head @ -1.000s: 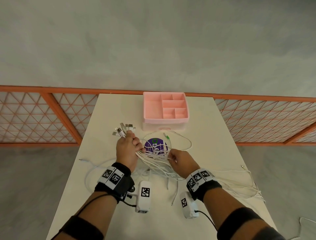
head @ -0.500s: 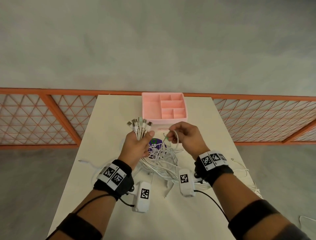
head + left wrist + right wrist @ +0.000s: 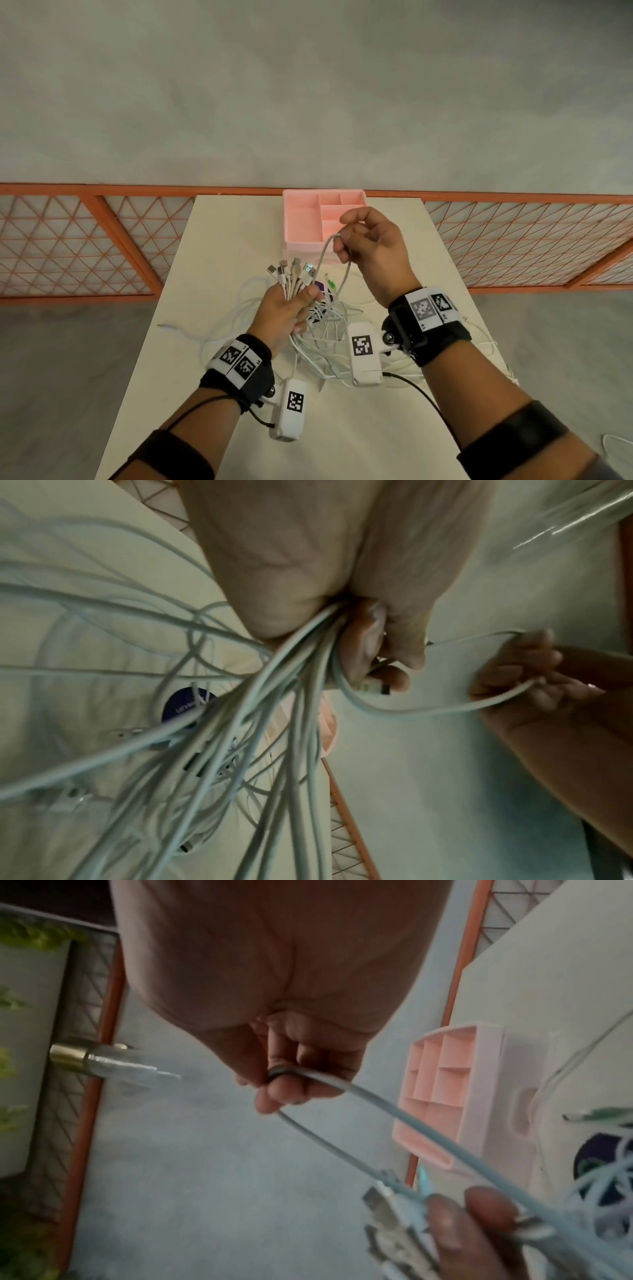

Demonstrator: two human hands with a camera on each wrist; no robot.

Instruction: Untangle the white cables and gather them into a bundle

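Observation:
My left hand grips a bunch of white cables just below their plugs, which fan upward. The rest of the cables hang as a tangle onto the table. My right hand is raised above the tangle and pinches a loop of one white cable that rises from the bunch. In the left wrist view the cables stream out of my fist. In the right wrist view the loop bends round my fingertip.
A pink divided tray stands at the table's far edge, partly behind my right hand. A purple round object lies under the tangle. Loose cable ends trail left and right. An orange lattice railing borders the table.
My right hand rose from the tangle on the table, drawing one cable loop up toward the tray. My left hand shifted right and up with the bunched plugs.

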